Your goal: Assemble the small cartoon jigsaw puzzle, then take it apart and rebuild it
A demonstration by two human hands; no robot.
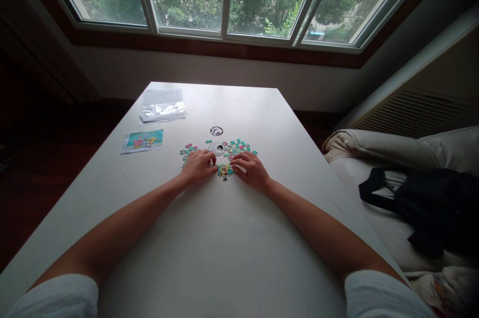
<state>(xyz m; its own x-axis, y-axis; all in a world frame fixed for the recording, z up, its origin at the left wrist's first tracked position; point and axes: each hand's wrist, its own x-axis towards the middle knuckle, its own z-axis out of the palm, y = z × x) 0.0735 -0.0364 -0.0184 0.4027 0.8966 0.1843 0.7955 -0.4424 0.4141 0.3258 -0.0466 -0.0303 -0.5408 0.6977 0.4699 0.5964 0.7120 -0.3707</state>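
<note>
A small joined cluster of jigsaw puzzle pieces (225, 170), yellow, teal and white, lies on the white table between my two hands. At its left edge is my left hand (199, 163), fingers curled and thumb tip close to the fingertips, pressed on a puzzle piece that they partly hide. My right hand (251, 170) rests at the cluster's right edge, its fingers and thumb somewhat apart and the tips touching or nearly touching the pieces. Loose teal and pink puzzle pieces (239, 147) spread beyond my right hand. More loose pieces (188, 149) lie behind my left hand.
Behind my hands sit a round clear-and-white item (217, 149) and a dark-rimmed disc (216, 131). A cartoon picture sheet (142, 141) and a clear plastic bag on papers (163, 105) lie at the left. Right of the table (224, 248), a sofa (348, 168) holds a dark bag (437, 208).
</note>
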